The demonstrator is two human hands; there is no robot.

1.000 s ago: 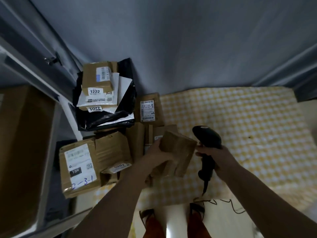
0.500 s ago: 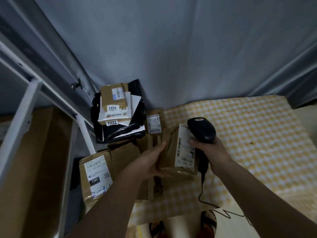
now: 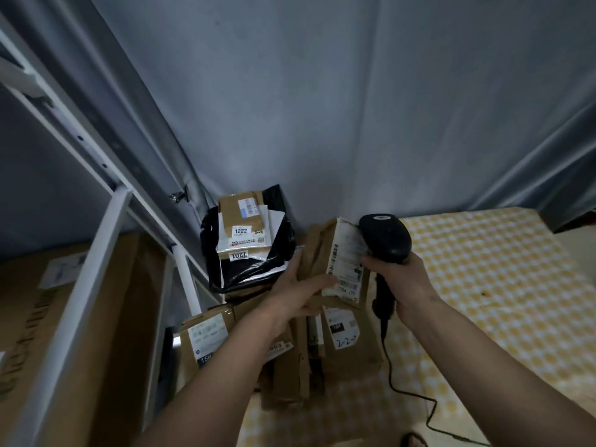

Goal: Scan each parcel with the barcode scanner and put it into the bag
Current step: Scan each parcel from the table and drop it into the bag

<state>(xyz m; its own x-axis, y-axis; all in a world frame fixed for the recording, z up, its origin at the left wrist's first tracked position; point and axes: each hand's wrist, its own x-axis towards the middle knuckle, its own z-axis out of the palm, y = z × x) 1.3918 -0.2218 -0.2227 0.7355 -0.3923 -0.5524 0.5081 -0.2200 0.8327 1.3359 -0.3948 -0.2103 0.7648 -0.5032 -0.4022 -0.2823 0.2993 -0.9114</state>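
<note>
Curtain point(image 3: 322, 108), grey and hung in folds, is seen across the whole back of the scene. White metal shelving point(image 3: 96, 253) is set at the left, with a large cardboard carton point(image 3: 64, 333) on its shelf. A table under a yellow-and-white checked cloth point(image 3: 483, 301) fills the right. A black bag point(image 3: 238, 272) is propped at the cloth's far left corner, with labelled parcels, one marked 1222 point(image 3: 240, 217), stacked in it. More brown parcels point(image 3: 348, 343) are piled on the cloth's left edge. One parcel point(image 3: 335, 262) is held above that pile, label side turned right. It is gripped by the left hand point(image 3: 300, 291), thumb on the label face, fingers along the far side. The barcode scanner point(image 3: 385, 240) is grasped round its handle by the right hand point(image 3: 400, 279), its head just beside the label. Its cable point(image 3: 406, 395) trails down over the cloth.
</note>
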